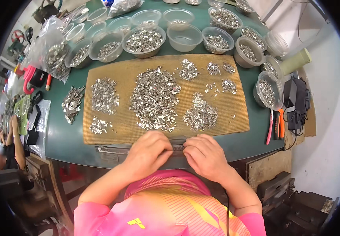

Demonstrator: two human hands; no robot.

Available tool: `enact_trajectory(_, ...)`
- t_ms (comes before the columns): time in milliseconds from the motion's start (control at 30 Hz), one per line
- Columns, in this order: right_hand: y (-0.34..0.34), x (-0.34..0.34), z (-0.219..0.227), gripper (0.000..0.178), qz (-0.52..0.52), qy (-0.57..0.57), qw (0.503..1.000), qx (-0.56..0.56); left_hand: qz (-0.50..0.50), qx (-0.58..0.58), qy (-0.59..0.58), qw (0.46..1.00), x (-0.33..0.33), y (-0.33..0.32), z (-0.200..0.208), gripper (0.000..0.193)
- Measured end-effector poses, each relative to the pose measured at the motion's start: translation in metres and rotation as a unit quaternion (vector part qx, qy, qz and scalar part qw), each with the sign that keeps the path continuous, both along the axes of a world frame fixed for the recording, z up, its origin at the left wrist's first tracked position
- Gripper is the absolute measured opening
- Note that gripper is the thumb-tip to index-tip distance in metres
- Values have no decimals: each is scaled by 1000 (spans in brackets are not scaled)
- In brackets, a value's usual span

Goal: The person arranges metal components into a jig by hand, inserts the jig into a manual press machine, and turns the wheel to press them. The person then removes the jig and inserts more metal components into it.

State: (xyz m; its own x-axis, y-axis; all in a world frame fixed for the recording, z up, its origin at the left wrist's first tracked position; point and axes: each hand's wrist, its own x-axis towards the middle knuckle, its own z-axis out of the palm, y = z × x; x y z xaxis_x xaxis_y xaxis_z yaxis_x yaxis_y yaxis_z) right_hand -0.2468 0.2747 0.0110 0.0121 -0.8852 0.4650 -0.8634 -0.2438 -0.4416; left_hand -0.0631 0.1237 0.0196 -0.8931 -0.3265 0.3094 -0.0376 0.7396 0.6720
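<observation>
My left hand (149, 151) and my right hand (206, 156) meet almost fingertip to fingertip at the table's near edge. Both have their fingers curled and pinched over a long dark metal bar (113, 150) with a narrow track along it. Between the hands, a short stretch of the bar shows small parts set in a row. What each pinch holds is too small to make out. Just beyond lies a tan textured mat (124, 128), bearing a large central pile of small silvery metal pieces (156, 98). A pile of small metal pins (201, 114) sits nearest my right hand.
Plastic tubs (144, 41) of metal pieces line the table's back, with more tubs (268, 90) at right. Pliers with orange handles (281, 124) and a black adapter (294, 120) lie at right. A plastic bag (55, 59) stands at left, near another person's arm (17, 141).
</observation>
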Motion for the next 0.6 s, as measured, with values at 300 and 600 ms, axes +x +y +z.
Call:
enact_trajectory(300, -7, 17, 3, 22, -18, 45, 998, 27, 35, -88, 16, 995, -5, 19, -14, 20)
enact_trajectory(600, 8, -25, 14, 17, -70, -66, 994, 53, 29, -48, 20, 998, -5, 16, -11, 19)
